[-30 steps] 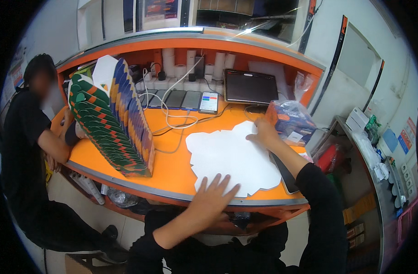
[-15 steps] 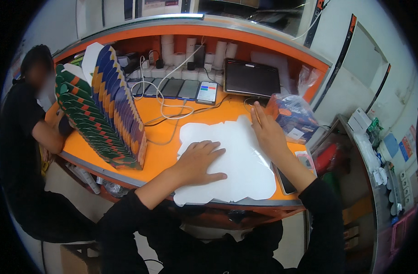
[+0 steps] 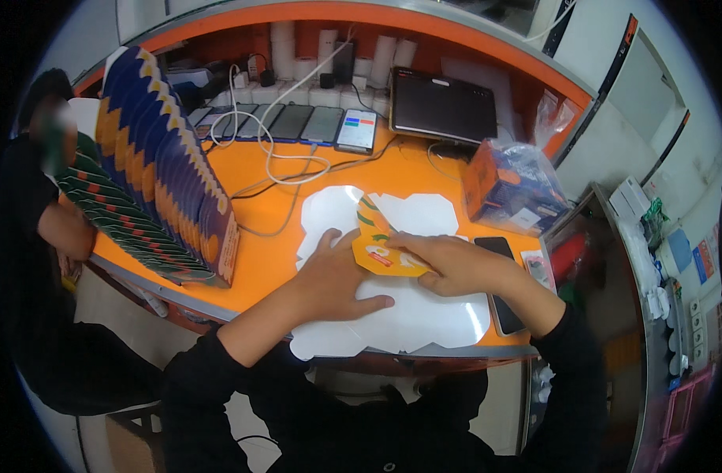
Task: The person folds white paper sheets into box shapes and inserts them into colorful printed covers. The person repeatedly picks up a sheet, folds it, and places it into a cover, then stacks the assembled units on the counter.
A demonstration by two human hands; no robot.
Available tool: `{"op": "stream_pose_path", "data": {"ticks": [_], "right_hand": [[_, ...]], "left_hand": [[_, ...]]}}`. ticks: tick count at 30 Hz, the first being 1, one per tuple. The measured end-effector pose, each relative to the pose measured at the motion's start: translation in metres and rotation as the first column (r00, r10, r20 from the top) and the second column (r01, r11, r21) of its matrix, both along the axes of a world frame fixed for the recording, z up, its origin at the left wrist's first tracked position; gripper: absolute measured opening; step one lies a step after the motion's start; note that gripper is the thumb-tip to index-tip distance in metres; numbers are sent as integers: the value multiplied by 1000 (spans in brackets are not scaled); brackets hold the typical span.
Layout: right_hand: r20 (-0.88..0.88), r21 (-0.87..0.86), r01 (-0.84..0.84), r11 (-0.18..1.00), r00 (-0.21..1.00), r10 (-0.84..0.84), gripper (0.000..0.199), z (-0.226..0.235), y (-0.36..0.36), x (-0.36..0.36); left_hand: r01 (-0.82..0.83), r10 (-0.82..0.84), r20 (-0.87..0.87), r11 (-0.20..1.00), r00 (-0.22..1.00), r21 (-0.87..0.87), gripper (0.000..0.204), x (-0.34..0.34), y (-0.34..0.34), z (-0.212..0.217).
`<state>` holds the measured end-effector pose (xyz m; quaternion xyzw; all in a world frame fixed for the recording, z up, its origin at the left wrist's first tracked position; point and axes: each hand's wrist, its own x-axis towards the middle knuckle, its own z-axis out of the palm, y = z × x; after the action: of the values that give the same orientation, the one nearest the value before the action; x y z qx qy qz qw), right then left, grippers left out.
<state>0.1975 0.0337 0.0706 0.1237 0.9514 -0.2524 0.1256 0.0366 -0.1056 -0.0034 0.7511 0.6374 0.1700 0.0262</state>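
Observation:
In front of me on the orange desk lies a white die-cut carton blank with scalloped, notched edges. A yellow printed flap is turned over its middle; whether it belongs to this blank or to another sheet on top, I cannot tell. My right hand pinches the flap's edge, with the forefinger stretched along it. My left hand lies flat on the white card just left of the flap, thumb out and fingers spread, some fingertips hidden behind the yellow card.
Folded blue and green cartons stand stacked at the left, beside a seated person. Phones, a dark monitor and loose cables line the back. A plastic-wrapped blue box and a black phone are at the right.
My right hand has come from the blank's far right edge inward to the middle, and the yellow printed side now shows. My left hand stays on the card. The view has shifted slightly.

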Motion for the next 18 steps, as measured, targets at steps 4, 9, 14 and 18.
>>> {"op": "stream_pose_path", "data": {"ticks": [4, 9, 14, 18], "right_hand": [[-61, 233, -19, 972, 998, 34, 57, -9, -6, 23], [-249, 117, 153, 981, 961, -120, 33, -13, 1, 42], [-678, -13, 138, 990, 727, -110, 22, 19, 4, 55], [-611, -678, 226, 700, 355, -707, 54, 28, 10, 62]], "left_hand": [[-12, 12, 84, 1000, 996, 2, 64, 2, 0, -3], [-232, 134, 385, 947, 913, 222, 64, 1, 8, 14], [-143, 65, 404, 976, 912, 166, 43, -26, 4, 82], [-370, 147, 795, 923, 588, 103, 35, -20, -24, 103]]}}
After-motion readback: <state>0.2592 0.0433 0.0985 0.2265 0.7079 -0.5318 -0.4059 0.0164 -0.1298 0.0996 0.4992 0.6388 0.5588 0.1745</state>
